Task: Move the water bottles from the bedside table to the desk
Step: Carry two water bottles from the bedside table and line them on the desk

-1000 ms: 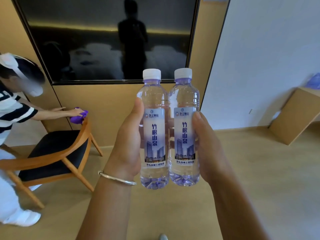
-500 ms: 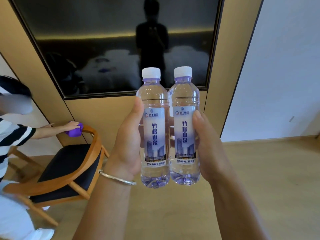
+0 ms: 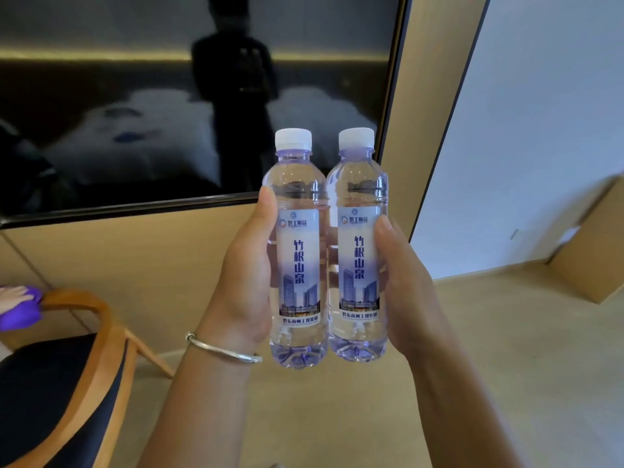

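Two water bottles, left bottle (image 3: 299,251) and right bottle (image 3: 358,248), are held upright, side by side and touching, above the floor. The left hand (image 3: 244,282) grips one; the right hand (image 3: 401,285) grips the other, fingers curled behind. Step: carrying. Next: reach the table (image 3: 594,251), probably far right, and set both down upright.
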